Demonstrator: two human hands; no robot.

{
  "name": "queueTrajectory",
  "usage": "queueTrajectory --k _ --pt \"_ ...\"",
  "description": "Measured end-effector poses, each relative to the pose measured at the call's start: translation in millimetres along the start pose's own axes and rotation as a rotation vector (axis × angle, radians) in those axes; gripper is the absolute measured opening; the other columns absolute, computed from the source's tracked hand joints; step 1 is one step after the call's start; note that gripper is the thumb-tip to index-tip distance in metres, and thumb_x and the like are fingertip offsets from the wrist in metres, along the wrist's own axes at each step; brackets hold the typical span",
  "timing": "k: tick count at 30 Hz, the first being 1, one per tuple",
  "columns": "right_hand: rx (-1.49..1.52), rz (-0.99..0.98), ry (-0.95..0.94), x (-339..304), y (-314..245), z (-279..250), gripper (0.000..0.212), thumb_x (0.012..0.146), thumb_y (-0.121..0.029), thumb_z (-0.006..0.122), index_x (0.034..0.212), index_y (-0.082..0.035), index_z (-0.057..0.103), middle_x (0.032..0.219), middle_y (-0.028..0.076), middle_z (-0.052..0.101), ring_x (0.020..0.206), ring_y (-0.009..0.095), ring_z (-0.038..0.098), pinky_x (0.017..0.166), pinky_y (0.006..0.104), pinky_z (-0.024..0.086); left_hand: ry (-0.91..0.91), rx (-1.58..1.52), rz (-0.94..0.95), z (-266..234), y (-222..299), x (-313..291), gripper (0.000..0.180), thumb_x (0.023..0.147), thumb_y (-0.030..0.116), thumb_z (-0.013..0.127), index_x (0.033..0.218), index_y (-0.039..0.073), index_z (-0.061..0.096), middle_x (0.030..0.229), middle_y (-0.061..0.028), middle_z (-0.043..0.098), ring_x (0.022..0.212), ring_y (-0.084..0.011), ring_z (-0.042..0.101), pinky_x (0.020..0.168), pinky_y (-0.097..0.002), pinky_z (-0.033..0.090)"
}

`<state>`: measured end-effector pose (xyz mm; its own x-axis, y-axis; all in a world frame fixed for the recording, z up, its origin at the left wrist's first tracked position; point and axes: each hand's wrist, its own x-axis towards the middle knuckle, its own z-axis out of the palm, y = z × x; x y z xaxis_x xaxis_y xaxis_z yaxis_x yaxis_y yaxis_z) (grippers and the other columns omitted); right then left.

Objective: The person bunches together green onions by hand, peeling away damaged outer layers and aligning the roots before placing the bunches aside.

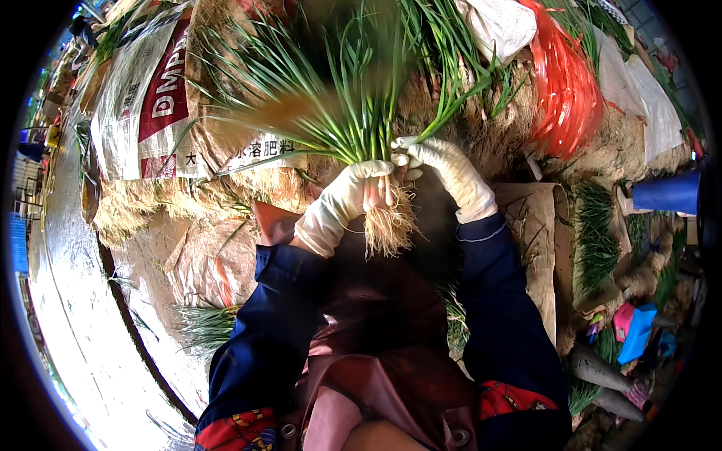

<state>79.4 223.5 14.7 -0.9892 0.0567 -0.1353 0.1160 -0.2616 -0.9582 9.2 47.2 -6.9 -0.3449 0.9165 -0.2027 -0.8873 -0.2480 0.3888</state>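
A bunch of green onions (365,135) is upright in front of me, its long leaves fanned out at the top and its pale, stringy roots (389,225) hanging down. My left hand (340,201), in a whitish glove, is closed around the white stems just above the roots. On the right side of the bunch, my gloved right hand (453,177) has its fingers bent and pinched together close to the left fingertips. A single green leaf slants up and right from that pinch, seemingly part of a green onion; its lower end is hidden by the fingers.
More green onions (444,45) lie heaped behind the bunch. Orange-red plastic strips (565,83) hang at the back right, and a printed sack (143,98) covers the pile at the left. A blue bucket (668,192) is at the far right. A dark red apron (383,316) covers my lap.
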Motion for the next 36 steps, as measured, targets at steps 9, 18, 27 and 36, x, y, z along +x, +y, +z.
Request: queueTrajectory --k 9,18,27,36 --pt "-0.628 -0.282 0.431 21.9 42.8 25.4 0.025 0.085 -0.027 0.062 0.083 -0.002 0.062 0.07 0.01 0.062 0.061 0.016 0.057 0.057 0.0298 0.046 0.084 0.275 -0.001 -14.3 5.6 -6.6 0.027 0.079 0.009 0.057 0.103 -0.005 0.057 0.095 -0.01 0.063 0.088 -0.0186 0.059 0.059 -0.0286 0.05" --pt "0.123 0.019 0.312 8.3 21.2 18.2 0.046 0.087 -0.049 0.052 0.097 -0.005 0.061 0.077 0.003 0.061 0.057 0.009 0.05 0.053 0.0217 0.041 -0.161 -0.015 0.117 -1.9 1.0 -5.0 0.033 0.077 0.012 0.058 0.105 -0.004 0.054 0.099 -0.0116 0.06 0.089 -0.0208 0.057 0.079 -0.0308 0.046" --pt "0.732 0.006 0.168 17.9 7.1 57.2 0.033 0.087 -0.035 0.058 0.099 -0.003 0.057 0.072 -0.001 0.049 0.052 0.006 0.046 0.04 0.0171 0.038 -0.065 -0.007 0.167 -5.0 -2.5 -10.5 0.036 0.077 0.015 0.058 0.107 -0.005 0.054 0.104 -0.0135 0.059 0.088 -0.0217 0.057 0.08 -0.0323 0.047" --pt "-1.296 0.597 0.247 -13.0 83.2 -59.2 0.054 0.078 -0.053 0.061 0.104 -0.006 0.056 0.094 0.012 0.065 0.084 0.024 0.062 0.076 0.0334 0.048 -0.274 0.229 0.283 55.7 102.7 -51.7 0.028 0.081 0.017 0.059 0.102 -0.001 0.058 0.096 -0.0136 0.059 0.079 -0.0167 0.059 0.05 -0.0212 0.055"
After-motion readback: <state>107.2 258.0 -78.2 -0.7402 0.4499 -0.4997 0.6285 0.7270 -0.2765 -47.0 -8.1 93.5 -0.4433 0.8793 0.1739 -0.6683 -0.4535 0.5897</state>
